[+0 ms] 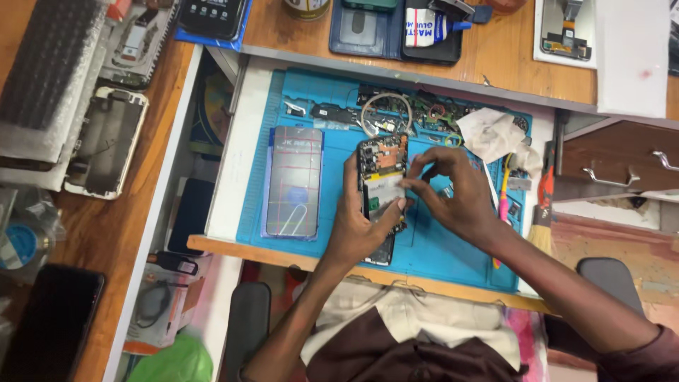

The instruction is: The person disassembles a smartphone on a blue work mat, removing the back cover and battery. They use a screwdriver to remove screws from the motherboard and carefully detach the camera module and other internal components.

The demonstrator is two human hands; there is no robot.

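Fingers [423, 167] of the right hand [453, 194] pinch the opened phone [382, 185]; left hand [361, 223] cradles it.

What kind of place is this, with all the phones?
Probably a phone repair bench. Both hands work on an opened phone over a blue repair mat, with a loose screen beside it and small parts scattered behind.

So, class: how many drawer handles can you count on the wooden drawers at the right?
2. One handle sits on the drawer front beside the blue mat; the other handle is at the frame's right edge, partly cut off. More may lie out of view.
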